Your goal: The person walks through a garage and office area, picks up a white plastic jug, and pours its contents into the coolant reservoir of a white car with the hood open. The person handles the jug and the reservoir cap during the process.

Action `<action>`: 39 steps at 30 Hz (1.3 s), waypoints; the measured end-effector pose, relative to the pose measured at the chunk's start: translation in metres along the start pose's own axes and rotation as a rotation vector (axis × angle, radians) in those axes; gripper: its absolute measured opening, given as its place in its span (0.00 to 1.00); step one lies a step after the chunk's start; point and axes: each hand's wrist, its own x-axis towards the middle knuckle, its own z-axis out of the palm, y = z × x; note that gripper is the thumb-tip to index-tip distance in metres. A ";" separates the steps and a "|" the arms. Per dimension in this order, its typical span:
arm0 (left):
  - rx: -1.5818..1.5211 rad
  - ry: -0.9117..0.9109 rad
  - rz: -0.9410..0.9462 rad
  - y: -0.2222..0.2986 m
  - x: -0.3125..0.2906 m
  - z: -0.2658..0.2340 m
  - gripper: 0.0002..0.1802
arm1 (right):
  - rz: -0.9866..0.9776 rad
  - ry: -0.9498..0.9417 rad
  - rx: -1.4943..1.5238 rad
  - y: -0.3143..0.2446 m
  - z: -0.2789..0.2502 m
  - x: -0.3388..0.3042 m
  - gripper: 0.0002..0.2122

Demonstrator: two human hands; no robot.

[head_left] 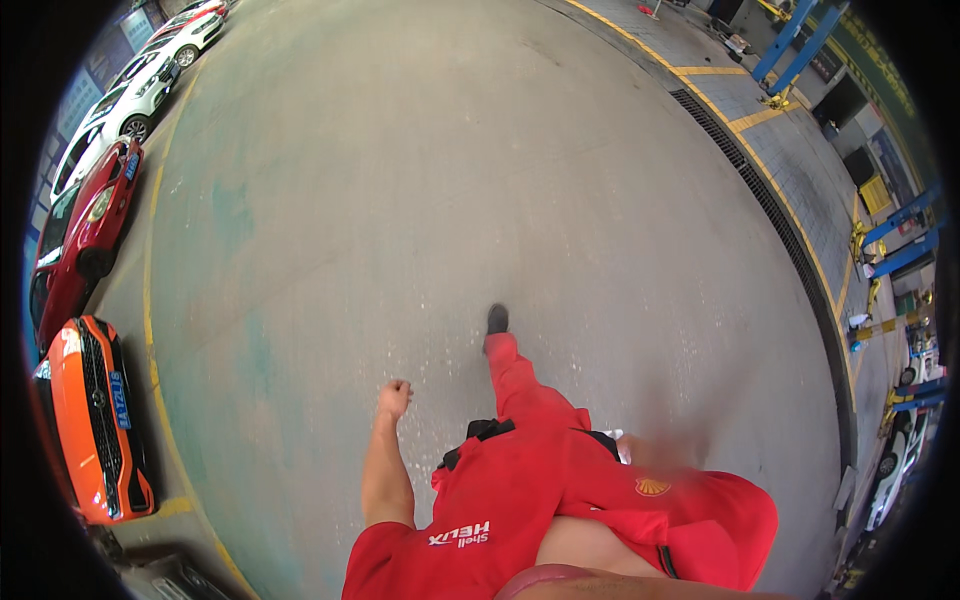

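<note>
My left hand (396, 398) hangs out in front of my left side, over the grey floor (380, 230). Its fingers are curled closed, and nothing shows in them. At my right hip, my right hand (630, 449) is only partly visible, hidden by a blurred patch and my red sleeve. A small white thing (619, 438) sits right beside it; whether the hand holds it is unclear. I wear red work clothes (480, 530), and one leg with a dark shoe (497, 318) is stretched forward.
Along the left, an orange car (85, 420), a dark red car (90, 225) and white cars (140, 95) stand behind a yellow line (150, 290). On the right, a drain grate (745, 165) borders a paved bay with blue lift posts (800, 50) and a yellow crate (875, 194).
</note>
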 end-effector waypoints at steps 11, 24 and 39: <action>-0.069 -0.242 -0.379 0.069 0.105 0.019 0.16 | -0.310 0.329 -0.071 -0.379 -0.162 0.077 0.30; -0.020 -0.290 -0.320 0.228 0.451 -0.038 0.16 | -0.396 0.192 -0.057 -0.792 -0.256 0.130 0.34; -0.037 -0.128 -0.282 0.526 0.767 -0.183 0.12 | 0.026 -0.208 -0.221 -0.936 -0.269 0.318 0.17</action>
